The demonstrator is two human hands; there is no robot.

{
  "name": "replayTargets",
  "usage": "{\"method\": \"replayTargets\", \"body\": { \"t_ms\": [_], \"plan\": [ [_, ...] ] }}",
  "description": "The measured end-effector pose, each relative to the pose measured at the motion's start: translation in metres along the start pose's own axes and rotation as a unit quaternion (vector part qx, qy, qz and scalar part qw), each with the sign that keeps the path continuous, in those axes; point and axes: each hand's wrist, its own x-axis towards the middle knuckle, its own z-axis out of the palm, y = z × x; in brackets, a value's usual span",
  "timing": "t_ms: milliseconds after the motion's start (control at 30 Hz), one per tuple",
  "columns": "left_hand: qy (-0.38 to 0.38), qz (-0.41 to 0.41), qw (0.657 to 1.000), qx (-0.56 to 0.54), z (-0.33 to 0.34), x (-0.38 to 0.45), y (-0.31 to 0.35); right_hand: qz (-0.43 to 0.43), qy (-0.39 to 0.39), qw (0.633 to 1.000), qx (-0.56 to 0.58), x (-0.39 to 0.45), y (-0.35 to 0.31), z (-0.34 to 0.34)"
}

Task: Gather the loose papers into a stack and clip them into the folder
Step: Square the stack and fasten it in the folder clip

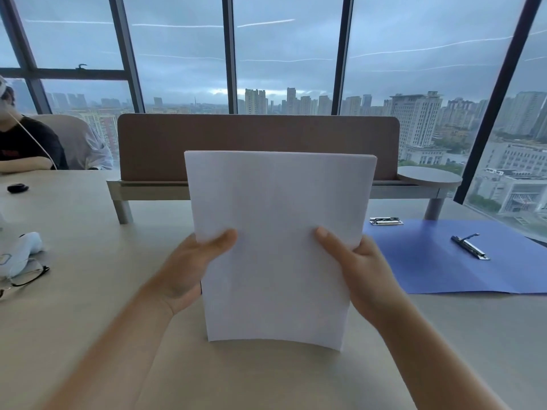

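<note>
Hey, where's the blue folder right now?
The blue folder lies open on the table at the right of the head view, beside the paper stack both hands hold.

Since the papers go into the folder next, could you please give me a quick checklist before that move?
1. Paper stack gathered, held upright on the table: ok.
2. Left hand and right hand both gripping: ok.
3. Top edges aligned: ok, slight offset at right corner.
4. Blue folder lying open: ok.
5. Folder clips open: cannot tell.
</note>
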Motion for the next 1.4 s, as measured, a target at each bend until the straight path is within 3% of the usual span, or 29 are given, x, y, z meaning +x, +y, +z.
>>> {"method": "replayTargets", "body": {
  "t_ms": [100, 233, 400, 667, 1000, 1233, 1400],
  "plan": [
    [0.018, -0.023, 1.0, 0.001, 0.001, -0.008, -0.019, 0.003, -0.003, 1.0, -0.015, -0.006, 0.017, -0.002],
    [0.075, 0.005, 0.997, 0.033, 0.006, -0.004, -0.018, -0.018, 0.017, 0.999, -0.046, 0.001, 0.02, -0.006],
    [0.085, 0.023, 0.994, 0.064, 0.005, 0.008, -0.018, -0.026, 0.027, 0.997, -0.06, 0.016, 0.026, -0.011],
    [0.022, -0.101, 0.994, 0.044, -0.019, 0.003, -0.066, 0.073, 0.0, 0.995, -0.064, 0.007, 0.078, -0.025],
    [0.012, -0.117, 0.993, 0.028, -0.015, -0.001, -0.08, 0.084, -0.019, 0.994, -0.067, 0.008, 0.101, -0.032],
    [0.062, -0.056, 0.992, 0.098, -0.015, 0.001, -0.08, 0.063, -0.01, 0.99, -0.125, 0.008, 0.101, -0.034],
    [0.067, -0.071, 0.992, 0.085, -0.012, 0.002, -0.08, 0.074, 0.001, 0.995, -0.064, 0.009, 0.092, -0.037]
  ]
}}
